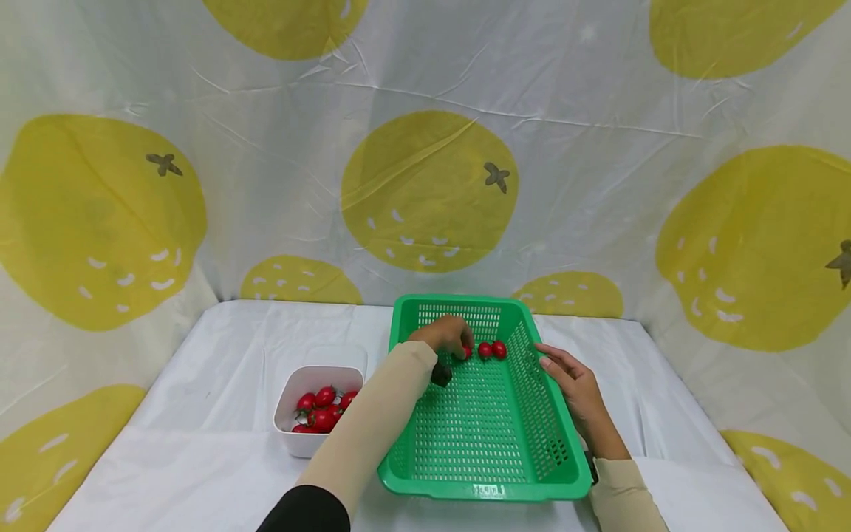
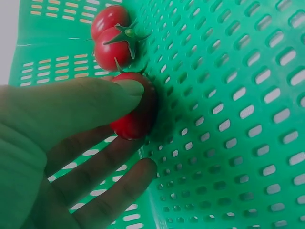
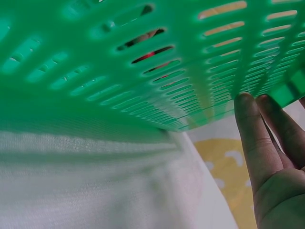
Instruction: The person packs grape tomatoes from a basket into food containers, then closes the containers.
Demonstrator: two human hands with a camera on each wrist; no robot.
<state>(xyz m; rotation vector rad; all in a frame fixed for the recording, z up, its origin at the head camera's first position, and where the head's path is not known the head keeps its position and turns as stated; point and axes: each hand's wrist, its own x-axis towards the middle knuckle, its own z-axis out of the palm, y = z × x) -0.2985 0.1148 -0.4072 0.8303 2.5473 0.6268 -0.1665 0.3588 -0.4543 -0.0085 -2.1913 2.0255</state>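
Note:
My left hand (image 1: pixel 447 334) reaches into a green perforated basket (image 1: pixel 465 490) and pinches a red cherry tomato (image 2: pixel 136 112). In the left wrist view the thumb lies across this tomato, and the other fingers spread below and behind it. Two more cherry tomatoes (image 1: pixel 492 350) lie side by side on the basket floor, one with a green stem top. At the basket's right side is my right hand (image 1: pixel 580 391). Its fingers (image 3: pixel 255 138) are nearly straight and their tips touch the outer wall by the rim.
Left of the basket stands a white square tub (image 1: pixel 309 445) holding several cherry tomatoes, partly behind the left forearm. A pale, flat lid-like piece (image 1: pixel 335 355) lies behind it. White cloth (image 1: pixel 219 458) covers the table, and a fruit-print curtain (image 1: pixel 572 214) hangs around the back and sides.

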